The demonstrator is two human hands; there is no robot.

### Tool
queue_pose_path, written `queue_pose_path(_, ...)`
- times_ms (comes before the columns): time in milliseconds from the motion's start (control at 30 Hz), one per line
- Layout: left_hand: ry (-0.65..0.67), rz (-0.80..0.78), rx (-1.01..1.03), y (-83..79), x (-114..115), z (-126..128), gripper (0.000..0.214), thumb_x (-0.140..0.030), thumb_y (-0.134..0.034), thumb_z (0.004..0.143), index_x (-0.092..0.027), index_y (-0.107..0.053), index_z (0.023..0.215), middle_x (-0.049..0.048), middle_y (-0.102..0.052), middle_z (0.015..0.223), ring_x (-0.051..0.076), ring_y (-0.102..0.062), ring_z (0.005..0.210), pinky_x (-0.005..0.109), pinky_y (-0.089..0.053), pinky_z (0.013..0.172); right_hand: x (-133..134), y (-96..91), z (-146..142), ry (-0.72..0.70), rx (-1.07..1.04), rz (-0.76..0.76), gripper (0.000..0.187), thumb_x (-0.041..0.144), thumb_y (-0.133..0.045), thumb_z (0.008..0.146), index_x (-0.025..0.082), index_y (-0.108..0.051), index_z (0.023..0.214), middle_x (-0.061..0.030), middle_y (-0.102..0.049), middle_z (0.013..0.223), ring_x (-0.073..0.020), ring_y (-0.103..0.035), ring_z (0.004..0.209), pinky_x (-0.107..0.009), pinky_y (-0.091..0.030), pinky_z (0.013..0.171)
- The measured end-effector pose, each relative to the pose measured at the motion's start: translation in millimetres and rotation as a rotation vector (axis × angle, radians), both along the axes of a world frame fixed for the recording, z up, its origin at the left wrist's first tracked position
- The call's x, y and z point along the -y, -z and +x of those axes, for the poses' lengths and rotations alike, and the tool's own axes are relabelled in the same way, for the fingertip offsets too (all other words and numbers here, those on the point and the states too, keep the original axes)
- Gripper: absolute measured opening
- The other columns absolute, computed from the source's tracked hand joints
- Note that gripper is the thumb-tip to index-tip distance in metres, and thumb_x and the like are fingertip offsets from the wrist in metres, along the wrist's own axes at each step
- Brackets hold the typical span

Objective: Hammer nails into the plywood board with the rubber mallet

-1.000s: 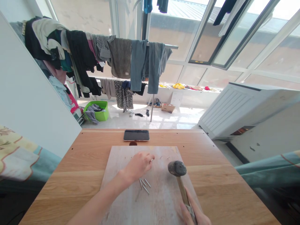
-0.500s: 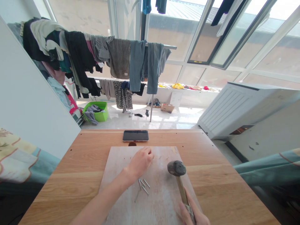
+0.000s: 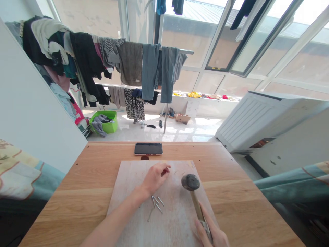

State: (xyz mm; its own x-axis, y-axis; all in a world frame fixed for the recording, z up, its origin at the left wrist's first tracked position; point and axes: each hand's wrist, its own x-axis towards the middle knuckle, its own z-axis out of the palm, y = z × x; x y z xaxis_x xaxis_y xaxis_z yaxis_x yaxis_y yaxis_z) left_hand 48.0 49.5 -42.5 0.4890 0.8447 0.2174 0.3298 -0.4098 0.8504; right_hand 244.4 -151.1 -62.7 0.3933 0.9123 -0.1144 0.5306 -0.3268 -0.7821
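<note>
A pale wooden board (image 3: 177, 216) lies on the table in front of me. My left hand (image 3: 156, 176) is over its upper middle, fingers curled in a loose pinch; whatever lies between the fingertips is too small or hidden to make out. Below that wrist several loose nails (image 3: 157, 202) are scattered on the board. My right hand (image 3: 213, 231) is wrapped round the handle of a hammer (image 3: 190, 182), whose dark head is over the board's right side. Small nails or marks (image 3: 175, 172) form a row near the board's far edge.
Behind the board, a phone (image 3: 148, 148) lies near the far edge of the wooden table (image 3: 236, 199). Beyond stand a clothes rack hung with laundry (image 3: 130, 63), a green basket (image 3: 110, 127) and a white cabinet (image 3: 239, 116). Curtains hang at both sides.
My left fingers have loosened slightly, the index finger now reaching further out. The hammer head has shifted a little left and up in my right hand.
</note>
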Motion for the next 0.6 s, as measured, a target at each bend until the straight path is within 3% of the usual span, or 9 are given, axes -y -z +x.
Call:
queue_pose_path(100,-0.008,-0.020,0.022,1.7,-0.9,-0.6,0.025,-0.008,-0.057,0.082,-0.017,-0.067,0.104,0.0051,-0.071,0.093,0.017,-0.068,0.085,0.028,-0.054,0.082,-11.5,-15.6,-2.3,-0.045,0.027,0.080,0.075,0.070,-0.045,0.089,0.017,-0.059,0.140,-0.0100,-0.075,0.120,-0.0273,-0.069,0.114,-0.025,-0.055,0.088)
queue_pose_path(167,-0.013,-0.022,0.027,3.5,-1.5,-0.8,0.026,-0.006,-0.058,0.081,-0.017,-0.067,0.103,0.0053,-0.071,0.092,0.017,-0.069,0.085,0.028,-0.055,0.082,-20.9,-27.6,-6.3,-0.106,0.035,0.127,0.070,0.068,-0.049,0.089,0.018,-0.062,0.138,-0.0103,-0.076,0.116,-0.0270,-0.069,0.113,-0.026,-0.055,0.089)
queue_pose_path(300,-0.022,-0.022,0.032,7.5,-2.1,0.0,0.027,-0.005,-0.059,0.080,-0.017,-0.068,0.103,0.0054,-0.073,0.092,0.017,-0.069,0.085,0.028,-0.054,0.082,-36.2,-42.1,-20.7,-0.125,0.018,0.148,0.070,0.064,-0.047,0.092,0.016,-0.058,0.141,-0.0068,-0.077,0.073,-0.0243,-0.076,0.076,-0.024,-0.058,0.064)
queue_pose_path(400,-0.026,-0.015,0.035,6.5,-1.9,0.9,0.027,-0.004,-0.060,0.080,-0.017,-0.069,0.102,0.0047,-0.073,0.090,0.017,-0.070,0.083,0.028,-0.054,0.081,-42.2,-44.0,-31.2,-0.115,-0.007,0.115,0.072,0.062,-0.044,0.094,0.014,-0.051,0.147,0.0029,-0.058,0.043,-0.0193,-0.064,0.044,-0.023,-0.051,0.045)
queue_pose_path(500,-0.022,-0.014,0.055,2.4,-0.9,0.8,0.026,-0.004,-0.061,0.080,-0.018,-0.069,0.100,0.0039,-0.073,0.089,0.017,-0.069,0.081,0.027,-0.053,0.079,-45.4,-45.0,-36.7,-0.136,-0.031,0.093,0.073,0.062,-0.042,0.095,0.013,-0.046,0.150,0.0097,-0.041,0.034,-0.0147,-0.045,0.028,-0.022,-0.040,0.035)
queue_pose_path(600,-0.019,-0.023,0.077,-0.6,0.0,0.2,0.022,-0.006,-0.062,0.081,-0.018,-0.070,0.098,0.0034,-0.074,0.088,0.017,-0.069,0.080,0.027,-0.053,0.077,-47.0,-46.4,-38.2,-0.132,-0.043,0.100,0.074,0.063,-0.041,0.095,0.012,-0.046,0.149,0.0104,-0.038,0.035,-0.0144,-0.041,0.028,-0.023,-0.038,0.034)
